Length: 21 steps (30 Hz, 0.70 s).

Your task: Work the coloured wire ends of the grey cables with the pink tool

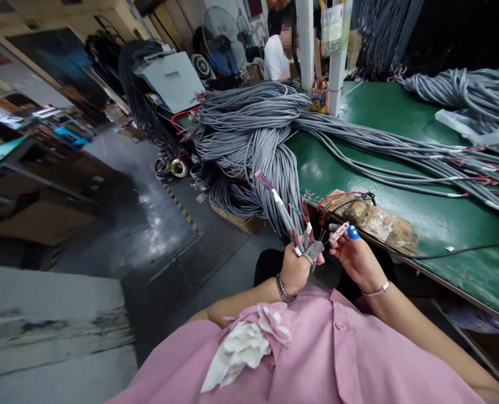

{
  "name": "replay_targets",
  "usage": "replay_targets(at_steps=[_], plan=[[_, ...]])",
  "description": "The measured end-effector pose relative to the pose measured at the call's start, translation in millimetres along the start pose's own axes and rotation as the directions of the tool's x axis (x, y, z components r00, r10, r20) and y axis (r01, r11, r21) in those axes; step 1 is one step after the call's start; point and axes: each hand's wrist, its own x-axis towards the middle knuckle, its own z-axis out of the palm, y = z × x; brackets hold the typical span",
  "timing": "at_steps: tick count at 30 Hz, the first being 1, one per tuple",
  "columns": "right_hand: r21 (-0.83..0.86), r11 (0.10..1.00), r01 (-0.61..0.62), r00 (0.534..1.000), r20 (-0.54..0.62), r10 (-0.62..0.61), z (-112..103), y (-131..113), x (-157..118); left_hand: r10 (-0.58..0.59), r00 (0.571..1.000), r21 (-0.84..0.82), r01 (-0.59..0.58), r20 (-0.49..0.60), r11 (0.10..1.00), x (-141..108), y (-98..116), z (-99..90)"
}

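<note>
My left hand (296, 270) is closed around the ends of several grey cables (281, 206), whose thin coloured wires fan out above the fist. A grey covering wraps the thumb of that hand. My right hand (356, 262), just to the right, pinches a small flat pale-pink piece (339, 232) with dark marks; its exact kind is unclear. A blue finger cover (352, 232) sits on a digit of the right hand. Fine bare-looking wire strands (323, 237) show in the narrow gap between the two hands.
A large heap of grey cables (249, 112) hangs over the edge of the green table (325, 168). At the table's near edge lies a taped brown block (375, 221) with wires. More cable bundles (468, 92) lie at right. A person (277, 56) in white sits behind.
</note>
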Motion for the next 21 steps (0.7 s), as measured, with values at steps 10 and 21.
replay_targets(at_steps=[10, 21], plan=[[0.017, 0.995, -0.094, 0.994, -0.052, 0.095, -1.3, -6.5, -4.7, -0.003, 1.0, 0.021, 0.003, -0.008, 1.0, 3.7, -3.0, 4.5], [0.065, 0.994, -0.091, 0.995, -0.024, 0.093, -3.0, -0.7, -5.1, 0.011, 0.997, 0.124, -0.021, 0.083, 0.992, -1.5, 1.3, -1.3]])
